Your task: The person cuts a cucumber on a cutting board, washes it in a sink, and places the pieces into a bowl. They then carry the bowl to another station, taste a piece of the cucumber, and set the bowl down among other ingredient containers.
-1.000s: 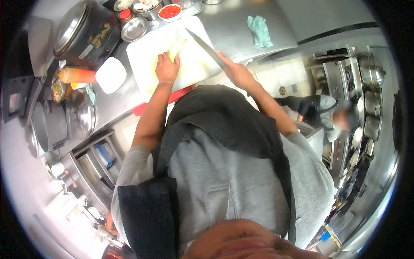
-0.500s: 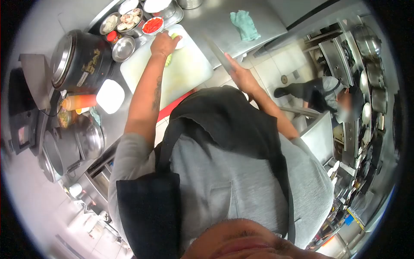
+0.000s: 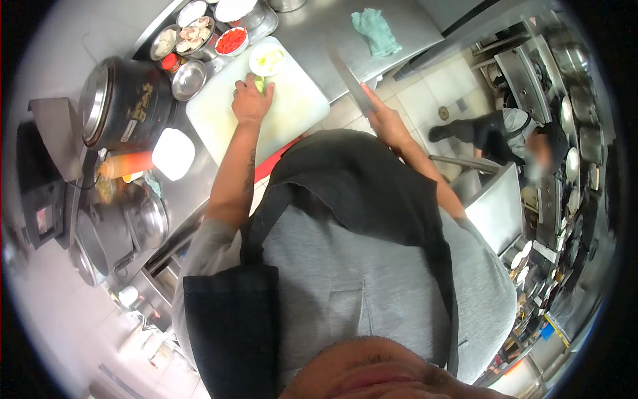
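Note:
My left hand (image 3: 252, 101) is on the white cutting board (image 3: 296, 100), its fingers closed round a green vegetable piece (image 3: 259, 82), partly hidden by the fingers. Just beyond it, a white bowl (image 3: 267, 60) with pale green pieces stands on the board. My right hand (image 3: 385, 122) grips the handle of a large knife (image 3: 352, 80), held off the board's right side with the blade pointing up and left. A white bowl of chopped red pieces (image 3: 232, 41) stands past the board's far left corner.
Metal bowls (image 3: 189, 80) of food stand at the back left, near a large black pot (image 3: 126, 103). A white container (image 3: 173, 154) and an orange bottle (image 3: 126, 164) lie left. A green cloth (image 3: 376, 32) is on the counter. Another person (image 3: 515, 136) is at the right.
My left hand has moved from the white bowl back toward me, onto the green piece on the board. The bowl's contents now show. My right hand with the knife has shifted slightly right and toward me.

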`<control>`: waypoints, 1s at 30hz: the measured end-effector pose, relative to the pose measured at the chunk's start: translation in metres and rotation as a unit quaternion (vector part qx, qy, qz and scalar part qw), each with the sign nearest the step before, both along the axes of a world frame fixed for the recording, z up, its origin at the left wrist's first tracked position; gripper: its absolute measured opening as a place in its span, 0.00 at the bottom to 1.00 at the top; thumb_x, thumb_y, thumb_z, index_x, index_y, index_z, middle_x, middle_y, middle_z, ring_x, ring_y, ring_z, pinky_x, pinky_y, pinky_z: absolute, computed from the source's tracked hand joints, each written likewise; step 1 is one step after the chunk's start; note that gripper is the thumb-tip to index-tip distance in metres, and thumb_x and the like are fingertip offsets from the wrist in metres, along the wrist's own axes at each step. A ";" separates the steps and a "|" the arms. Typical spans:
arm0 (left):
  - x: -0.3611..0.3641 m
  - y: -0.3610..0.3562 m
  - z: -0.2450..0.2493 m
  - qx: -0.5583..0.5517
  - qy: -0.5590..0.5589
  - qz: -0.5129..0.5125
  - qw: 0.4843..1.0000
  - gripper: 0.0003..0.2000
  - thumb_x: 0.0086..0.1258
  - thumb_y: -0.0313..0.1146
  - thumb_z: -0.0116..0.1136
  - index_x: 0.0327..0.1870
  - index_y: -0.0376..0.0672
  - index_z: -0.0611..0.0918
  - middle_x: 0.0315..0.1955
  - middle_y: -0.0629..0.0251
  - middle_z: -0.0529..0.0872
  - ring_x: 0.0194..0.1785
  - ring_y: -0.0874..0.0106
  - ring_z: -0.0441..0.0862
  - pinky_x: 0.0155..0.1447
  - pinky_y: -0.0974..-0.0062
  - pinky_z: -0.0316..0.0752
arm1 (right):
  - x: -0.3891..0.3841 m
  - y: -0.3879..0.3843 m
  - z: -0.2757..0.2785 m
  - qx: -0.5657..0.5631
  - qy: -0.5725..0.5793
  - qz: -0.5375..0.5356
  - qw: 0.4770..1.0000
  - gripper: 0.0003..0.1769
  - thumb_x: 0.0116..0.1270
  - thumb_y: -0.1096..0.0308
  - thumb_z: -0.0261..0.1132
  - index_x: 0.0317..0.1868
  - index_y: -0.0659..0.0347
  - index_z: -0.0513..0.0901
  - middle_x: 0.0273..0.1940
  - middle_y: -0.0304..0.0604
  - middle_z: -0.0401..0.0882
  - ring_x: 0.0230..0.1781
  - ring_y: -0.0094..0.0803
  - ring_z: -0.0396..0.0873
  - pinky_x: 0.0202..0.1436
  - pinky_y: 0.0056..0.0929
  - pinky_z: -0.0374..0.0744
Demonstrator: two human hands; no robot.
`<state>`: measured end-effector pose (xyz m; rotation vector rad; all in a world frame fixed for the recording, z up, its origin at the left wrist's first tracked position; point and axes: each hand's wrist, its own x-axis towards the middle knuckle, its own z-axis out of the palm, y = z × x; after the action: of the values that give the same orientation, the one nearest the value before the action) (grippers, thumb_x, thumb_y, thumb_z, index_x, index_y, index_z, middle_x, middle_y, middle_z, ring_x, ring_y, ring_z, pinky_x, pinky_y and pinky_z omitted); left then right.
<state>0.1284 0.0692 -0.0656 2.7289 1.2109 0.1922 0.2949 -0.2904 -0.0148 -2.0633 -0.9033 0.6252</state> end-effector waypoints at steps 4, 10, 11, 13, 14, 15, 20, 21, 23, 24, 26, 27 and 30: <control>0.009 0.005 -0.012 -0.022 -0.002 0.029 0.999 0.25 0.76 0.55 0.63 0.66 0.52 0.81 0.56 0.48 0.83 0.55 0.49 0.89 0.57 0.49 0.86 | -0.001 0.004 0.007 -0.036 0.010 -0.002 0.999 0.43 0.82 0.72 0.58 0.90 0.27 0.56 0.66 0.59 0.85 0.48 0.45 0.86 0.61 0.40 0.82; -0.001 0.005 -0.005 -0.029 -0.008 0.021 0.999 0.21 0.78 0.53 0.61 0.65 0.54 0.82 0.55 0.50 0.84 0.54 0.50 0.90 0.57 0.50 0.86 | 0.000 0.005 -0.003 -0.011 -0.022 -0.005 1.000 0.44 0.82 0.73 0.58 0.90 0.28 0.56 0.51 0.58 0.87 0.43 0.44 0.84 0.56 0.41 0.83; 0.000 0.004 -0.003 -0.027 -0.003 0.020 0.999 0.21 0.78 0.53 0.61 0.65 0.54 0.82 0.55 0.50 0.84 0.54 0.50 0.90 0.57 0.50 0.86 | -0.002 0.004 0.000 -0.032 0.015 -0.012 0.999 0.44 0.81 0.74 0.57 0.90 0.28 0.56 0.48 0.57 0.87 0.41 0.43 0.84 0.55 0.41 0.83; 0.009 0.010 0.000 -0.042 0.020 0.020 0.999 0.21 0.78 0.53 0.61 0.65 0.54 0.82 0.55 0.50 0.85 0.54 0.50 0.90 0.57 0.49 0.86 | -0.004 0.004 0.007 -0.049 0.052 -0.020 0.997 0.45 0.81 0.75 0.59 0.90 0.26 0.56 0.57 0.61 0.85 0.50 0.49 0.85 0.60 0.43 0.82; 0.013 0.013 -0.001 -0.057 0.040 0.024 0.997 0.22 0.77 0.53 0.62 0.66 0.55 0.82 0.55 0.51 0.85 0.54 0.49 0.90 0.56 0.49 0.85 | -0.004 0.004 0.010 -0.065 0.086 -0.025 0.994 0.47 0.80 0.76 0.60 0.89 0.24 0.56 0.66 0.65 0.83 0.59 0.56 0.87 0.65 0.44 0.81; 0.011 0.013 -0.002 -0.058 0.040 0.022 0.997 0.22 0.77 0.53 0.62 0.66 0.55 0.82 0.55 0.51 0.85 0.54 0.49 0.90 0.56 0.49 0.85 | -0.005 0.002 0.010 -0.066 0.086 -0.027 0.994 0.47 0.80 0.76 0.60 0.89 0.24 0.56 0.66 0.65 0.83 0.59 0.56 0.87 0.65 0.44 0.81; -0.011 0.009 0.006 -0.020 -0.044 0.088 0.995 0.21 0.78 0.53 0.61 0.65 0.54 0.82 0.53 0.52 0.85 0.53 0.49 0.90 0.54 0.48 0.86 | -0.002 -0.002 -0.004 -0.020 0.030 -0.043 0.998 0.42 0.83 0.73 0.58 0.90 0.28 0.57 0.41 0.47 0.83 0.40 0.37 0.81 0.53 0.38 0.83; -0.011 0.008 0.008 0.001 -0.084 0.071 0.994 0.21 0.78 0.54 0.61 0.65 0.53 0.82 0.52 0.52 0.84 0.52 0.49 0.89 0.53 0.48 0.85 | -0.002 -0.005 -0.005 -0.019 0.033 -0.048 0.998 0.42 0.83 0.73 0.58 0.90 0.28 0.57 0.41 0.47 0.83 0.40 0.37 0.81 0.53 0.38 0.83; 0.002 0.012 0.016 0.025 -0.126 0.050 0.990 0.21 0.78 0.53 0.62 0.64 0.53 0.83 0.51 0.52 0.84 0.52 0.49 0.88 0.52 0.47 0.85 | -0.004 -0.009 -0.005 -0.012 0.058 -0.054 0.997 0.41 0.83 0.72 0.58 0.89 0.28 0.58 0.45 0.48 0.85 0.40 0.35 0.81 0.54 0.37 0.83; 0.013 0.013 0.021 0.049 -0.172 0.033 0.983 0.21 0.77 0.53 0.63 0.64 0.53 0.83 0.51 0.53 0.84 0.53 0.49 0.88 0.52 0.47 0.85 | -0.005 -0.010 -0.006 -0.012 0.059 -0.055 0.997 0.41 0.83 0.72 0.58 0.89 0.28 0.58 0.45 0.48 0.85 0.40 0.35 0.81 0.54 0.37 0.83; 0.037 0.014 0.035 0.056 -0.187 0.016 0.981 0.21 0.77 0.53 0.64 0.63 0.52 0.83 0.51 0.53 0.84 0.53 0.49 0.88 0.52 0.47 0.85 | -0.003 -0.010 -0.007 -0.008 0.053 -0.045 0.998 0.41 0.83 0.72 0.58 0.89 0.29 0.59 0.48 0.48 0.87 0.40 0.35 0.80 0.54 0.37 0.83; 0.049 0.015 0.037 0.064 -0.200 0.000 0.978 0.21 0.76 0.53 0.65 0.63 0.52 0.84 0.51 0.53 0.84 0.53 0.49 0.87 0.52 0.47 0.85 | -0.003 -0.010 -0.005 -0.008 0.049 -0.046 0.998 0.41 0.83 0.72 0.58 0.89 0.29 0.59 0.48 0.48 0.87 0.40 0.35 0.80 0.54 0.37 0.83; 0.076 0.021 0.026 0.091 -0.209 -0.023 0.973 0.21 0.76 0.53 0.65 0.62 0.52 0.84 0.51 0.53 0.84 0.53 0.49 0.87 0.52 0.49 0.85 | -0.001 -0.007 -0.002 -0.030 0.047 -0.047 0.997 0.41 0.83 0.72 0.59 0.89 0.30 0.59 0.51 0.49 0.88 0.41 0.34 0.81 0.55 0.37 0.83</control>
<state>0.2045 0.0899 -0.0392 2.6632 1.0520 0.8616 0.2941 -0.2979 -0.0173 -2.0985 -0.7384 0.6996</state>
